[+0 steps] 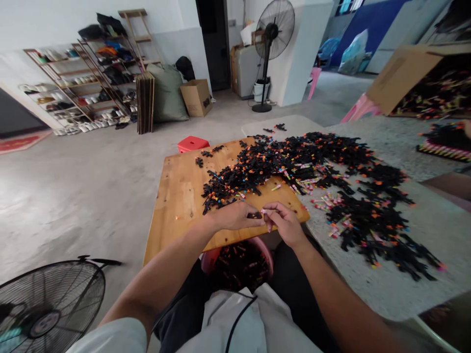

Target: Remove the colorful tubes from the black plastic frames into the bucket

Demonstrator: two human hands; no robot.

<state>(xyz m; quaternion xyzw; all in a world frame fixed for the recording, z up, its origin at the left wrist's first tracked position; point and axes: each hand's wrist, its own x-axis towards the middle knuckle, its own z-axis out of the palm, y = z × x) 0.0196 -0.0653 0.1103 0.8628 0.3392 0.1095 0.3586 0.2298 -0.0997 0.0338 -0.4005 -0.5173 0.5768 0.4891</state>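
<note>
Just below the centre of the frame, a seated person's two hands work close together above the near edge of a wooden worktop (180, 196). The right hand (267, 219) pinches a small pink-and-white piece (263, 211) between thumb and fingertips. The left hand (257, 219) has its fingers curled just beside that piece; whether they grip anything cannot be told. Beyond the hands, a heap of small black pieces (253, 166) with orange tips spreads onto a grey speckled worktop (437, 215) at the right, with pink-and-white tubes (327, 201) loose among them. Under the near edge, at lower centre, sits a pink tub (207, 264) part-filled with dark pieces.

The pinched piece looks small enough to slip if the fingertips lose their grip, and it could drop into the tub. A forearm brushing the heap might scatter pieces or mix in the tubes.
</note>
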